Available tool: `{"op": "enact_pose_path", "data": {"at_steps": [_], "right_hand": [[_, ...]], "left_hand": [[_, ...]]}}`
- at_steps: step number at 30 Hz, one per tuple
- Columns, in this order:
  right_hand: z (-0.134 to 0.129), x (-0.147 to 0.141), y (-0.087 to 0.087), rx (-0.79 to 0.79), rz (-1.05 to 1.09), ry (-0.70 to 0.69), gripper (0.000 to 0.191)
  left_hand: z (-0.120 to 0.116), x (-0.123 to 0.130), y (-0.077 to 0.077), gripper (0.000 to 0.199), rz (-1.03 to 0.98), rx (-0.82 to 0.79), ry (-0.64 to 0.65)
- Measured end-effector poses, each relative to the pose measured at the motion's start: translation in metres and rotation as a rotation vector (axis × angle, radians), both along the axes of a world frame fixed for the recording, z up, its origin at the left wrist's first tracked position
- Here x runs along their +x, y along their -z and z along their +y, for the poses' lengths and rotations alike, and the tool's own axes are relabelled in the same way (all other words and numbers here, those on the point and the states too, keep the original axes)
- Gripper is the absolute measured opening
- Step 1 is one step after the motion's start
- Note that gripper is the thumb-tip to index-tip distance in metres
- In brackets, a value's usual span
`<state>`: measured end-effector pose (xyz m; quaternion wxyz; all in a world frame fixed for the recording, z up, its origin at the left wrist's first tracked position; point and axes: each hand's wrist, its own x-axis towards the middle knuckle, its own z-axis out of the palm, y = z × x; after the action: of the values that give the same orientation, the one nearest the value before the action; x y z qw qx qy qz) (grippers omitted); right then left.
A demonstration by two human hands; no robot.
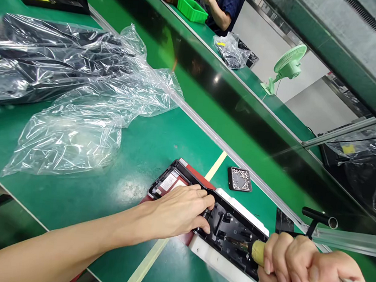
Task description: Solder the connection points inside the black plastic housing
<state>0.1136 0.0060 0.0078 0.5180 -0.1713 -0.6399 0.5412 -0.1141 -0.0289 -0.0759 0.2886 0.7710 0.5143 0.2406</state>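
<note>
Two hands are working at a black housing (242,231) on the green worktop (147,138).
The worktop is giving bare room between the clear plastic bag (72,141) and the housing, which is lying slanted inside a white holder (218,262), near the metal rail (205,134). The left hand (185,208) is reaching palm down, fingers bending over the housing; I cannot tell if it is pinching. The right hand (303,263) is closing firmly around the yellow-handled driver (258,253), its shaft pointing into the housing. The screw tray (240,179) is sitting apart, beside the rail.
</note>
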Motion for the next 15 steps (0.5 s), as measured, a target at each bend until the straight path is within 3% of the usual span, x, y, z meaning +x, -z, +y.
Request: {"op": "enact_pose_path", "data": {"at_steps": [15], "right_hand": [[-0.0043, 0.0062, 0.0046, -0.066, 0.042, 0.045, 0.068]], "left_hand": [[-0.0012, 0.0019, -0.0010, 0.032, 0.047, 0.022, -0.008]]}}
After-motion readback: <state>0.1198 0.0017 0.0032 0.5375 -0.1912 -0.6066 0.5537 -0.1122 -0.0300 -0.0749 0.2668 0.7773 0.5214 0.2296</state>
